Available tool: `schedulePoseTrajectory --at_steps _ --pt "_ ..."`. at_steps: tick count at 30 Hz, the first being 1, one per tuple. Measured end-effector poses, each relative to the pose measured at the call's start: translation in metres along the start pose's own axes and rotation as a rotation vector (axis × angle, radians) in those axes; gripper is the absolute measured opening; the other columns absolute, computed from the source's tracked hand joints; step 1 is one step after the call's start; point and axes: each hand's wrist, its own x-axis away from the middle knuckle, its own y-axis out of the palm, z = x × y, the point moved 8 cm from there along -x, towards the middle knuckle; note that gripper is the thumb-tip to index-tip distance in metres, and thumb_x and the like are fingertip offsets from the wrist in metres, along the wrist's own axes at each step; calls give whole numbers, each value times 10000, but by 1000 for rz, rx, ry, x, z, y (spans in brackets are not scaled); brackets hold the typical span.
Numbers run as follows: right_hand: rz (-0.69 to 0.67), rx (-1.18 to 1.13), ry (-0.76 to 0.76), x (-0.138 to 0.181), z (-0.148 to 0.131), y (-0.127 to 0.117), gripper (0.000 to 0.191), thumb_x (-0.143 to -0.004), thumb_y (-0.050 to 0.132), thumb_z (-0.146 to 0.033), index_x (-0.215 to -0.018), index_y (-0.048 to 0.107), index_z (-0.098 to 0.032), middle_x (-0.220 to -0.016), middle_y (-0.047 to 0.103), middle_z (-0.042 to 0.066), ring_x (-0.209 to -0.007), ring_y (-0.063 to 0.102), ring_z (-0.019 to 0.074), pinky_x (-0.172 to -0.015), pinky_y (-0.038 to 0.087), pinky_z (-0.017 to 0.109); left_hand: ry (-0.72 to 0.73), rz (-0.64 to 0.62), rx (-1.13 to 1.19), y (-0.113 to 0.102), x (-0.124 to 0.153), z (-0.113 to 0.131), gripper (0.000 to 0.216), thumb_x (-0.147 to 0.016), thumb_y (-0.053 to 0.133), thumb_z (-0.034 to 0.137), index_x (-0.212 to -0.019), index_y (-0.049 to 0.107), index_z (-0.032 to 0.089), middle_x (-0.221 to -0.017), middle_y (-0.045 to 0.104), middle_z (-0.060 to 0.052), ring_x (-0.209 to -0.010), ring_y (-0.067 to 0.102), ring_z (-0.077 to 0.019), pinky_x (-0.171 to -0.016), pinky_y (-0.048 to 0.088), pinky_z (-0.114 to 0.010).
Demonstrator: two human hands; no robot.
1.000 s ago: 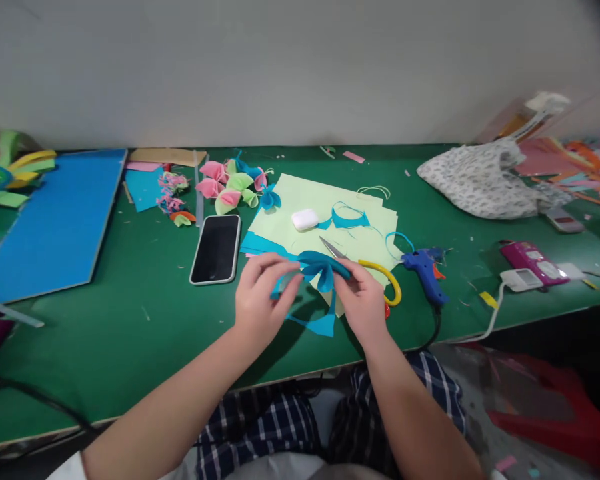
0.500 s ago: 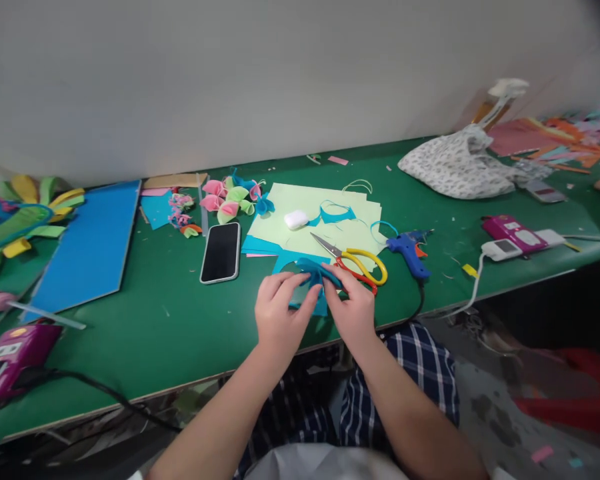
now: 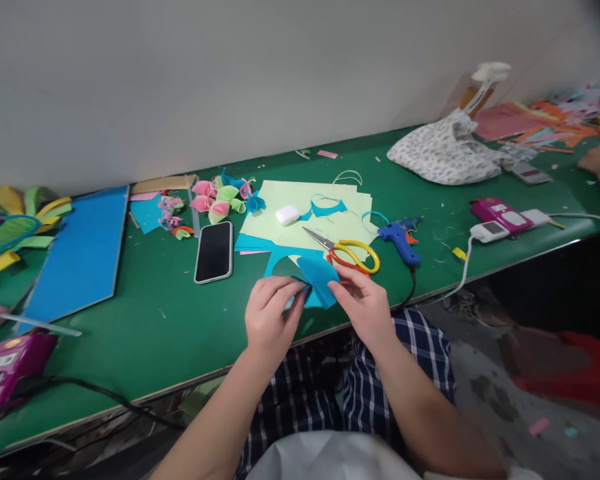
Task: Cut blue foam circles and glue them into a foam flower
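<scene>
Both hands pinch one blue foam piece above the front edge of the green table. My left hand grips its left corner with fingers closed. My right hand holds its right side between thumb and fingers. The piece lies nearly flat, tilted toward me. Just behind it lie yellow-handled scissors on light green sheets, with a larger blue foam sheet under them.
A black phone lies left of the sheets, a white earbud case on them, a blue glue gun to the right. Folded foam petals sit behind. A blue board, a patterned cloth bag and pink devices flank the area.
The gathered, bow-like blue piece has come open into a flatter sheet between my hands. The hands dropped toward the table's front edge, and the view swung to the right.
</scene>
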Motion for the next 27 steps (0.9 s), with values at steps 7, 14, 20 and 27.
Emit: schedulePoseTrajectory --at_steps 7,14,20,27 --pt "-93 163 -228 7 -35 9 126 -827 615 -193 -869 729 -226 -883 746 21 -860 686 175 -812 558 311 56 7 65 -2 0 11 172 -768 667 57 -886 642 179 -844 671 -42 -801 600 -157 -754 513 -302" --pt "-101 244 -229 5 -30 -12 190 -853 619 -301 -1001 705 -219 -1019 730 50 -959 664 184 -839 542 312 49 -13 59 3 -1 7 203 -754 675 40 -897 639 179 -847 670 -41 -797 595 -155 -744 508 -301" --pt "352 768 -162 -35 -2 -115 317 -858 577 -384 -1045 689 -154 -1021 709 127 -893 659 249 -799 531 392 122 -76 -63 6 -13 -18 135 -775 676 97 -873 657 188 -845 674 -48 -774 620 -163 -720 511 -303" --pt "340 1317 97 -77 24 -146 501 -750 699 -451 -1047 637 -52 -977 683 217 -938 631 345 -836 481 443 210 -85 -1 7 -37 -34 116 -779 667 91 -849 657 182 -830 680 -36 -765 642 -158 -710 524 -288"
